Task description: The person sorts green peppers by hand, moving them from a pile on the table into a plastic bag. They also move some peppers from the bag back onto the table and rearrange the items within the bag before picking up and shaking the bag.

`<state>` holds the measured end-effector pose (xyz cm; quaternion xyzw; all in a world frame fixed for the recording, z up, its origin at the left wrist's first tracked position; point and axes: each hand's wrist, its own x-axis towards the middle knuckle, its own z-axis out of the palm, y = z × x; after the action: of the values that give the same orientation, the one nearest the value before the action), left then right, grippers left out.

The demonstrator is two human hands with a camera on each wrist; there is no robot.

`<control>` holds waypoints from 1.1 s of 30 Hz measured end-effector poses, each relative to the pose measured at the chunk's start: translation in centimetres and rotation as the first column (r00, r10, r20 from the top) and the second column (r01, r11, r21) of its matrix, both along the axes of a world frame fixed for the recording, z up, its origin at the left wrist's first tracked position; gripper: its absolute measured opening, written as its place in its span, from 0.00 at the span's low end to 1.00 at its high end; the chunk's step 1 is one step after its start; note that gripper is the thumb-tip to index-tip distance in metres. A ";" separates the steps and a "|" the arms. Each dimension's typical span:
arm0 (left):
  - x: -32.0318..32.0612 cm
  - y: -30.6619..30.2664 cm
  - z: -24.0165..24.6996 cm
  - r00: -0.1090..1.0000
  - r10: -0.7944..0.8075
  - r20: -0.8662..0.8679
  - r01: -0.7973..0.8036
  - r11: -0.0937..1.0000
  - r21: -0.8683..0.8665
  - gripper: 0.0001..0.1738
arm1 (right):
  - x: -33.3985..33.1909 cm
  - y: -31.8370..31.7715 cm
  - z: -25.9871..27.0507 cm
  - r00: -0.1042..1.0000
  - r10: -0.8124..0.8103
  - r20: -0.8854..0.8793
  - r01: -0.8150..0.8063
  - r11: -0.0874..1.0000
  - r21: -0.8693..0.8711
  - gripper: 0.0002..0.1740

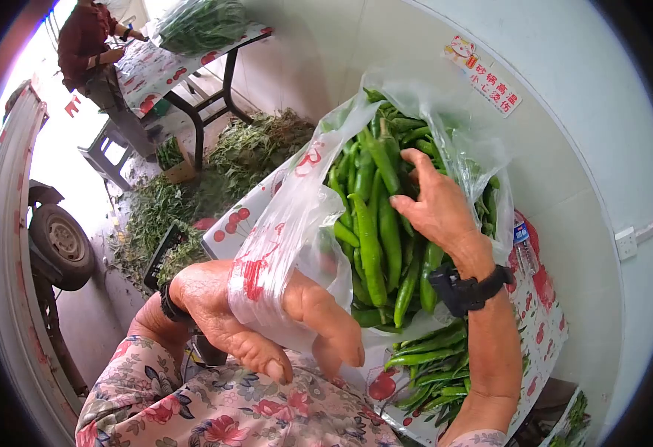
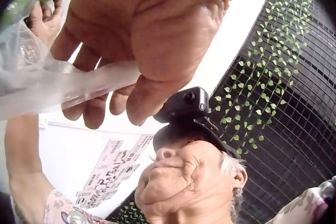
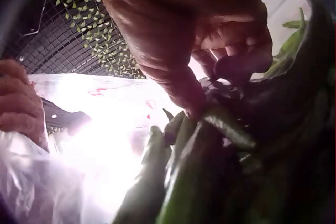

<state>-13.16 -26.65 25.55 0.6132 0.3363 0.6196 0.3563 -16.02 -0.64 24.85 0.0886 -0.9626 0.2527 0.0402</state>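
A clear plastic bag [image 1: 315,153] with red print lies spread around a heap of long green peppers [image 1: 371,246]. One band of the bag loops around my left hand [image 1: 222,313], and in the left wrist view the plastic strip [image 2: 79,87] crosses below the palm. The left fingers hang loosely curved. Inside the bag mouth, my right hand [image 1: 442,205] reaches over the peppers with thumb and index finger spread apart. In the right wrist view its thumb tip lies right at a pepper's end [image 3: 228,127]; the other fingers are bent, and shadow hides much beneath them.
More thin green peppers [image 1: 434,365] lie on the cherry-patterned table [image 1: 546,335]. Leafy greens [image 1: 259,153] cover the floor at left. Behind, another person [image 1: 88,52] stands at a table bearing a bagged pile of greens [image 1: 200,26]. A wheel [image 1: 62,242] stands at far left; the wall [image 1: 565,194] bounds the right.
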 end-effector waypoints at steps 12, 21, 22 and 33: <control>0.6 1.3 -1.0 0.995 0.002 0.100 -0.008 0.998 0.069 0.21 | 0.0 2.0 -1.9 0.999 0.008 0.040 -0.004 0.994 -0.113 0.24; 1.4 -0.3 1.3 0.926 0.326 0.189 -0.253 0.909 -0.331 0.26 | -1.4 11.5 2.4 0.967 -0.148 0.207 0.200 0.945 -0.259 0.27; 1.2 0.0 1.2 0.924 0.361 0.128 -0.309 0.899 -0.311 0.25 | -1.4 12.3 2.7 0.974 -0.170 0.149 0.207 0.934 -0.291 0.27; -0.6 4.3 -4.0 0.772 0.563 -0.294 -0.613 0.782 -0.113 0.13 | 0.6 10.0 -1.1 0.995 -0.027 -0.094 0.045 0.979 0.198 0.28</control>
<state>-13.76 -22.32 21.60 0.5081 0.6143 0.5822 0.1595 -15.45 9.39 23.75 0.0860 -0.9818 0.1498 0.0795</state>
